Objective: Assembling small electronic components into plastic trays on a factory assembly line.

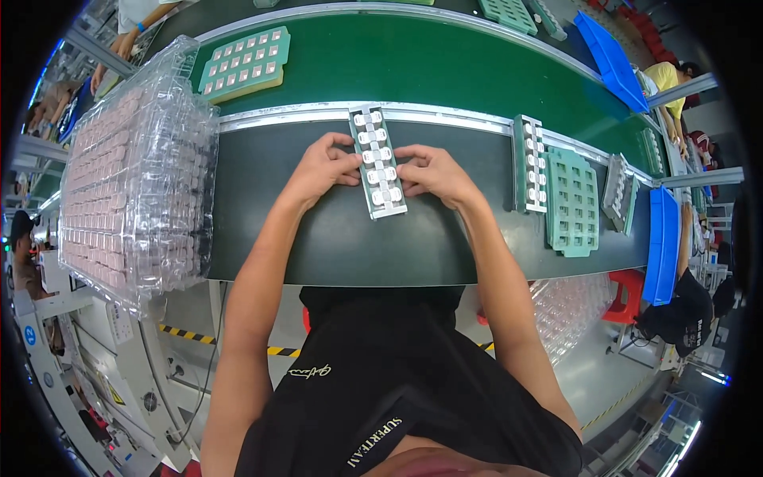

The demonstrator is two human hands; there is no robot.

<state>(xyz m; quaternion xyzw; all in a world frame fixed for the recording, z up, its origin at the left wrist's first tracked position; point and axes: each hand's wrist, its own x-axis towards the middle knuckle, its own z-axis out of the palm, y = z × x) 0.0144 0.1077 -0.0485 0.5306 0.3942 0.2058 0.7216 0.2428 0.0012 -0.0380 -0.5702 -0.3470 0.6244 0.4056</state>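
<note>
A long narrow fixture [375,196] with a metallic frame and green edge lies tilted slightly across the dark worktop in front of me. Down its length sits a row of several small white and grey parts [377,155]. My left hand [324,167] grips its left edge, thumb and fingers closed against the side. From the other side, my right hand [435,173] pinches the right edge with bent fingers. The fixture's far end reaches the metal rail. The fingertips on both sides are partly hidden by the fixture.
Tall clear plastic trays [139,183] with pinkish parts are stacked at left. Beyond the rail, a green conveyor [445,63] carries a pale green tray [246,63]. At right are another loaded fixture [530,163], a green slotted tray [572,203] and blue bins [662,246]. Other people work around.
</note>
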